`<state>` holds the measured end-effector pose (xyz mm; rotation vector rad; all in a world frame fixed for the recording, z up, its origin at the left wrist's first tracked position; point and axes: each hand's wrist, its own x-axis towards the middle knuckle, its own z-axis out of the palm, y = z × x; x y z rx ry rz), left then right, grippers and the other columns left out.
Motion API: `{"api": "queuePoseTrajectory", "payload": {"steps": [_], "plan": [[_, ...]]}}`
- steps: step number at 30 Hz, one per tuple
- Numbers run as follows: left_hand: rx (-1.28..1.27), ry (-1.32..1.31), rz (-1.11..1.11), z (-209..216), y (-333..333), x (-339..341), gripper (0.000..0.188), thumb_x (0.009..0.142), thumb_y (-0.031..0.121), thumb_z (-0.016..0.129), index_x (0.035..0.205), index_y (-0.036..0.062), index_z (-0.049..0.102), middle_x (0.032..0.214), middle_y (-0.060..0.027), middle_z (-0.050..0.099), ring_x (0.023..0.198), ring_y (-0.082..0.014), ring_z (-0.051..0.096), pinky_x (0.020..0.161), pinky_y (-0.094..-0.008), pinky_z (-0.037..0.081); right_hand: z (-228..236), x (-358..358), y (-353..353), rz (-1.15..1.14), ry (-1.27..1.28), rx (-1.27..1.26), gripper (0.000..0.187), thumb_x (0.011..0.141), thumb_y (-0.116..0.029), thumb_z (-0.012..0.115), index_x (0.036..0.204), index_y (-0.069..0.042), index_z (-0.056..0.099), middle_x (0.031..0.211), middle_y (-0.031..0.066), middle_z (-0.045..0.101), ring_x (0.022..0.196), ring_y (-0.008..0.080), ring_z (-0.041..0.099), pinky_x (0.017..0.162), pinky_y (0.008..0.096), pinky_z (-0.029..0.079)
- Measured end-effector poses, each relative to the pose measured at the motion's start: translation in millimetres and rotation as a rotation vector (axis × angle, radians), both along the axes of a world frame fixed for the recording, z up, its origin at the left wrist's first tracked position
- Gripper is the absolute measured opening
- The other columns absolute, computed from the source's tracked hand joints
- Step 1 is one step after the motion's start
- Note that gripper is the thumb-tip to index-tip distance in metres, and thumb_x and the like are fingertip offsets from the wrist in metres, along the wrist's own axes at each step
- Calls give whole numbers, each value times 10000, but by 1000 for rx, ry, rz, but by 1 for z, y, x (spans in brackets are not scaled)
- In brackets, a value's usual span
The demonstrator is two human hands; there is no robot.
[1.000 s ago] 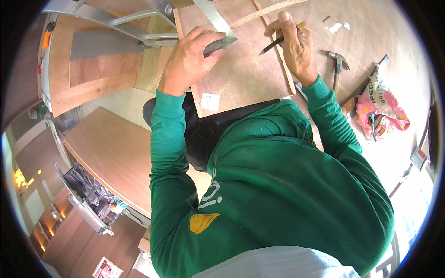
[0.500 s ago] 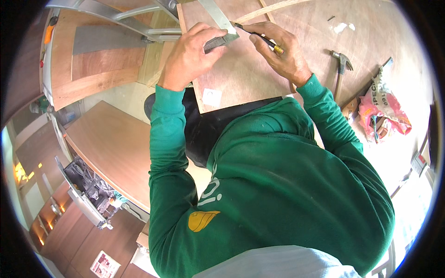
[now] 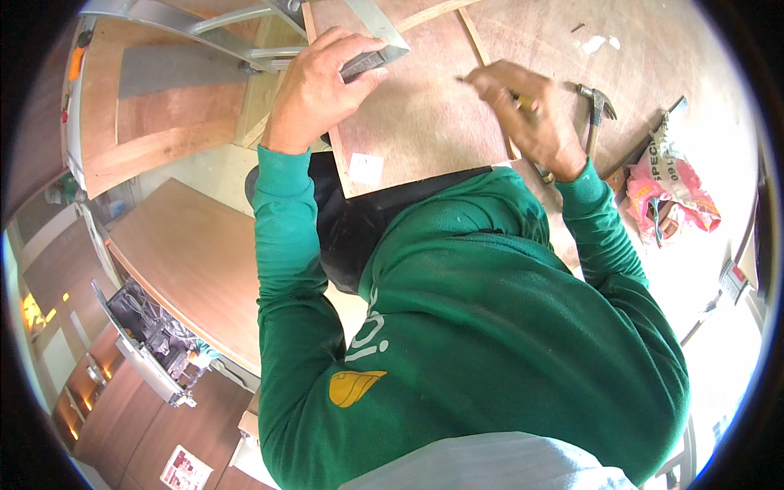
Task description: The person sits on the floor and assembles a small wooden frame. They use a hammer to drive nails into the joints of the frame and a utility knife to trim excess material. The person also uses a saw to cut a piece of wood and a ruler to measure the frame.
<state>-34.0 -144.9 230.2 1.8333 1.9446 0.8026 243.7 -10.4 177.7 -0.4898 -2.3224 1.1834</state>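
A metal square (image 3: 365, 64) with a dark stock and a pale blade lies over a wooden panel (image 3: 425, 131) near its left edge. My left hand (image 3: 314, 94) is closed on the stock, thumb and fingers on either side. To the right, my right hand (image 3: 535, 122) is blurred by motion above the panel's right edge. It grips a dark pencil (image 3: 464, 79), whose tip points left, apart from the square. Thin wooden strips (image 3: 474, 37) run along and across the panel. A white paper label (image 3: 365, 169) sits at its near left corner.
A claw hammer (image 3: 600, 104) lies on the wooden surface right of my right hand. Beyond it is a pink and white bag (image 3: 674, 192) with things inside. A metal ladder (image 3: 220, 24) stands at upper left, and a large brown board (image 3: 188, 253) is left of me.
My right hand has drawn back to the right with the pencil, away from the square. My left hand and the square have shifted slightly left in view.
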Motion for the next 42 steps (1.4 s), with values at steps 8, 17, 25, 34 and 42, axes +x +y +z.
{"api": "queuePoseTrajectory", "payload": {"steps": [8, 17, 25, 34, 42], "plan": [[-38, 15, -41, 6, 6, 7, 385, 888, 149, 830, 1246, 68, 716, 1107, -132, 718, 1002, -315, 717, 889, -392, 568, -4, -33, -22, -142, -26, -531, 506, 1092, -448, 617, 1272, 17, 704, 967, 127, 738, 805, 184, 706, 738, 331, 579], [81, -3, -74, -10, 14, 35, 462, 874, 213, 870, 1265, 67, 671, 1137, -139, 718, 999, -309, 717, 836, -409, 579, -13, -46, -20, -61, 38, -892, 433, 1039, -419, 697, 1204, -22, 744, 983, 61, 749, 868, 143, 699, 772, 282, 556], [28, 24, 60, -26, -3, -6, 484, 925, 185, 829, 1345, 47, 632, 1217, -173, 719, 1012, -320, 742, 804, -424, 603, -27, 134, 44, -640, 248, -955, 329, 1079, -234, 607, 1331, -30, 666, 1115, 37, 683, 998, 141, 656, 880, 329, 541], [49, 317, 236, -66, 3, -61, 332, 976, 300, 735, 1202, 56, 729, 1116, -150, 718, 1013, -409, 695, 843, -474, 554, -83, 256, 32, -778, -2, -1057, 230, 1074, -218, 647, 1211, -34, 658, 843, 17, 660, 715, 78, 623, 660, 235, 524], [105, 339, 367, -84, -19, -64, 272, 971, 264, 743, 1167, 75, 750, 1041, -156, 707, 962, -411, 683, 801, -483, 537, 13, 111, 19, -676, -888, -238, 829, 986, -498, 715, 1551, 28, 413, 1060, 320, 742, 971, 452, 743, 841, 521, 582]]}}
